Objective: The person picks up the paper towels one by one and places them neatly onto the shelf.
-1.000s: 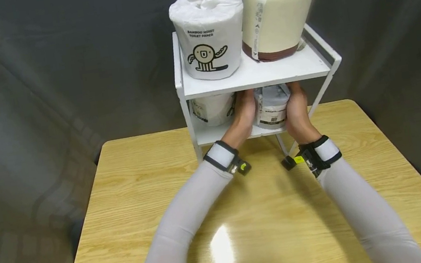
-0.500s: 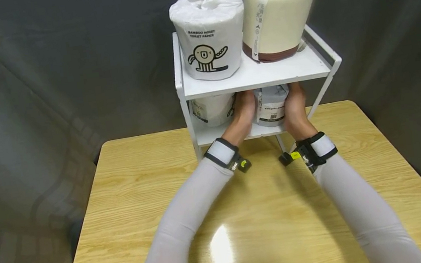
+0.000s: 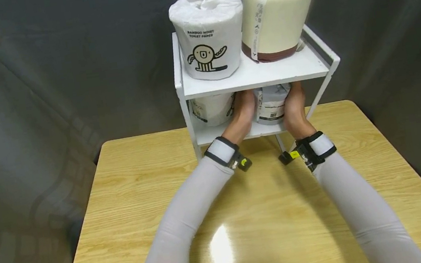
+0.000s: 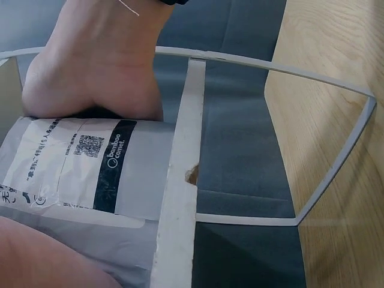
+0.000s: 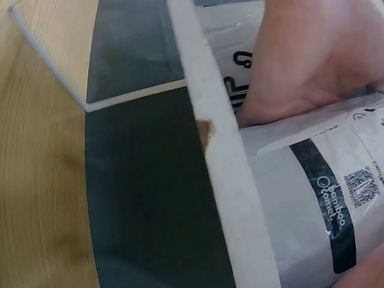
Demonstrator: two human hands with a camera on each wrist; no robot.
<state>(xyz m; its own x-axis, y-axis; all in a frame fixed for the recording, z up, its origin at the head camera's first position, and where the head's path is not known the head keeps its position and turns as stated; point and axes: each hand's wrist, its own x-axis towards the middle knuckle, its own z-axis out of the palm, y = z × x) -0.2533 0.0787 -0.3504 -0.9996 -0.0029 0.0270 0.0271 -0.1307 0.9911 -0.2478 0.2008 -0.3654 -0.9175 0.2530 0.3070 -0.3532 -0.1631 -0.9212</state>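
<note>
On the lower level of a small white two-tier rack (image 3: 290, 67), a grey-wrapped toilet paper roll (image 3: 271, 106) stands upright between my two hands. My left hand (image 3: 244, 111) holds its left side and my right hand (image 3: 294, 106) its right side; the fingers are hidden behind the roll and under the upper shelf. The left wrist view shows the wrapper's dark band (image 4: 114, 165) and my right palm (image 4: 96, 84) against the roll. A white toilet paper roll with a printed figure (image 3: 213, 109) stands to the left, close beside my left hand.
The upper shelf bears a large white toilet paper roll (image 3: 209, 37) and a cream roll with a brown base (image 3: 279, 18). The rack stands at the back of a wooden table (image 3: 151, 167). A dark curtain (image 3: 105, 74) hangs behind it.
The grey-wrapped toilet paper roll has shifted slightly back, farther onto the lower shelf, with both hands staying at its sides. My right wrist has moved slightly forward; the other rolls stay put.
</note>
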